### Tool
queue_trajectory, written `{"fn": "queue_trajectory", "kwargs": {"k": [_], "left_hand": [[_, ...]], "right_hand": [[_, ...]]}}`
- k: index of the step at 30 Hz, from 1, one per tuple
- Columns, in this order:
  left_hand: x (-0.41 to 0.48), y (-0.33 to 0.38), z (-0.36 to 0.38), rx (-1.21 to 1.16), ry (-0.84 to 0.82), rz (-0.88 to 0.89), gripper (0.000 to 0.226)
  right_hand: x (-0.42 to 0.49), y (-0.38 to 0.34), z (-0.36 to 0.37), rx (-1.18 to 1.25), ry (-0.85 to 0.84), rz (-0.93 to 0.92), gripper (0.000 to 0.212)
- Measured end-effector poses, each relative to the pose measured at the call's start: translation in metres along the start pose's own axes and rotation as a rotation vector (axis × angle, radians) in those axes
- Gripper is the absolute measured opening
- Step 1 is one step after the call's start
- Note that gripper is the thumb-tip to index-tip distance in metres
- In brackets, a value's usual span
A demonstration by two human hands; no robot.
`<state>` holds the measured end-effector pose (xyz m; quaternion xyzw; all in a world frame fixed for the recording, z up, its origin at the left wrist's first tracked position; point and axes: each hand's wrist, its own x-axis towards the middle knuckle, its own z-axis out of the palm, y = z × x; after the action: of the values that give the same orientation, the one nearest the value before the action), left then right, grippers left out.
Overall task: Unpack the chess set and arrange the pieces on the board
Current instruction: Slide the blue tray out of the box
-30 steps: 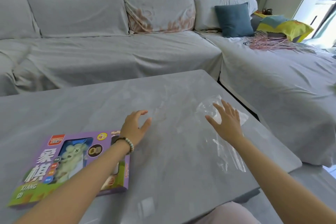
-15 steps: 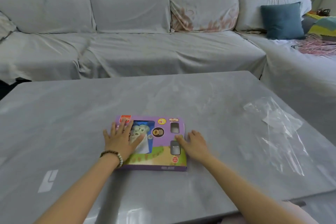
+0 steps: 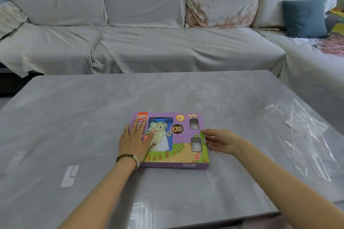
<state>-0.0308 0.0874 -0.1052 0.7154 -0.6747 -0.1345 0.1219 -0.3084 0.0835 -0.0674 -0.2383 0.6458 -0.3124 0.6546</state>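
A purple chess set box (image 3: 183, 139) lies flat and closed in the middle of the grey table (image 3: 74, 117). Pale round pieces show through its clear window. My left hand (image 3: 135, 139) presses flat on the box's left part, fingers straight, a bead bracelet on the wrist. My right hand (image 3: 220, 140) sits at the box's right edge, fingertips and thumb touching that side; how firmly it grips is unclear.
A crumpled clear plastic wrapper (image 3: 305, 135) lies on the table's right side. A grey covered sofa (image 3: 149, 33) runs behind and to the right of the table, with a blue cushion (image 3: 304, 17) on it.
The view swung left from the plastic wrapper to the box. Both hands came onto the box; the right hand then slid from its top to its right edge.
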Motion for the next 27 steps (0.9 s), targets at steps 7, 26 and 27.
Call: {"fn": "queue_trajectory", "kwargs": {"k": [7,26,27], "left_hand": [[-0.001,0.001,0.0,0.028,-0.008,0.006,0.067],[-0.002,0.005,-0.005,0.079,-0.03,-0.002,0.06],[-0.001,0.004,-0.005,0.091,-0.032,-0.004,0.061]], "right_hand": [[0.003,-0.001,0.004,-0.07,0.035,-0.025,0.018],[-0.013,-0.01,-0.079,-0.065,0.199,-0.059,0.047],[-0.014,-0.007,-0.082,-0.172,0.263,-0.105,0.05]]}}
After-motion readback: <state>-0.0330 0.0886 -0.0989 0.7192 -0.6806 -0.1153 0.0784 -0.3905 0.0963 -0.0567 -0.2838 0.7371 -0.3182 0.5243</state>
